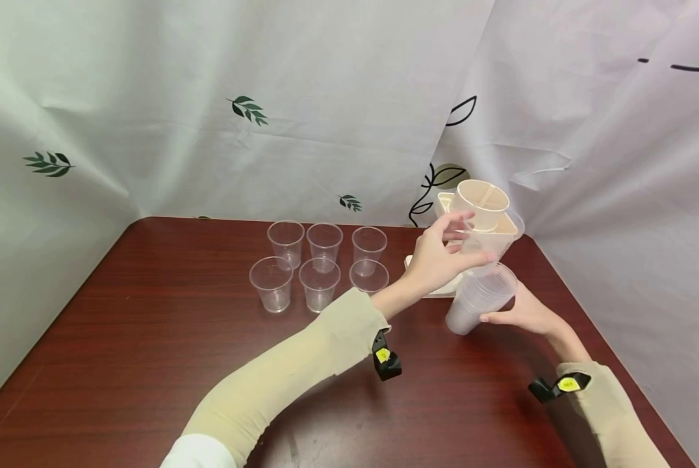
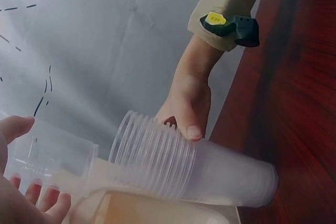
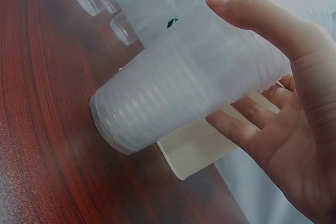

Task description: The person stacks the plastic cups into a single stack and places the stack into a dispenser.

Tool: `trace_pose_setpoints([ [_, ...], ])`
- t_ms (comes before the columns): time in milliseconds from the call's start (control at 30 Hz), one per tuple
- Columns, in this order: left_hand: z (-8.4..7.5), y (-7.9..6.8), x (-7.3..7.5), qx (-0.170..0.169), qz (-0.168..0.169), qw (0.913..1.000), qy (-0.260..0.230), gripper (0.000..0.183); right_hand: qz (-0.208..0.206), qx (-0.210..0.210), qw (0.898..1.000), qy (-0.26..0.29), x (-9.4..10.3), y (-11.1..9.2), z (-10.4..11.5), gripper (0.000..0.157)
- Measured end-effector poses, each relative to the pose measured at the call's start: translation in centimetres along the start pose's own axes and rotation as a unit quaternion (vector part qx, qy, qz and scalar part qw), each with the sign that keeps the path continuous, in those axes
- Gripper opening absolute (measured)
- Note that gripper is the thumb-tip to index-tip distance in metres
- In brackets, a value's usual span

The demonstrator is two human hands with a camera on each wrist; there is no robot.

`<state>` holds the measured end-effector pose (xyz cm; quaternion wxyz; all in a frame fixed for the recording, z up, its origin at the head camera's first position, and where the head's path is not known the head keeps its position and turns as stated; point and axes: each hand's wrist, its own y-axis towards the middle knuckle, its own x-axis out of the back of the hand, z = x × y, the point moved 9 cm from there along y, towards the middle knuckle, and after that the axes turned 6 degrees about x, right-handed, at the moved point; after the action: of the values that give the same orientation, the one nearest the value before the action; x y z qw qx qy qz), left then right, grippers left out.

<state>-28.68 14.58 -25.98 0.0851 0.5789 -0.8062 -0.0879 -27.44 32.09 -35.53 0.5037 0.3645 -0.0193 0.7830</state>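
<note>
Left hand [image 1: 434, 258] grasps a single cup [image 2: 52, 161] between thumb and fingers, at the far, rim end of the cup stack [image 1: 479, 302] on the right. Right hand [image 1: 527, 311] grips that stack tilted (presumably to offer its rims); six cups [image 1: 272, 286] stand left in two rows, seemingly for order.

The left sleeve [image 1: 303, 354] hides the base of one cup [image 1: 369, 277]; the stack [image 1: 479, 302] covers fingers of the right grip [image 1: 527, 313]; tag [image 1: 383, 355] print is illegibly small.
</note>
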Motion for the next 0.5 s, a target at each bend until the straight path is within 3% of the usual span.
trace_pose_setpoints([
  [500, 0.7, 0.0, -1.7, 0.015, 0.021, 0.9996, 0.015, 0.065, 0.011, -0.002, 1.000, 0.021, -0.2, -0.1, -0.1, 0.081],
])
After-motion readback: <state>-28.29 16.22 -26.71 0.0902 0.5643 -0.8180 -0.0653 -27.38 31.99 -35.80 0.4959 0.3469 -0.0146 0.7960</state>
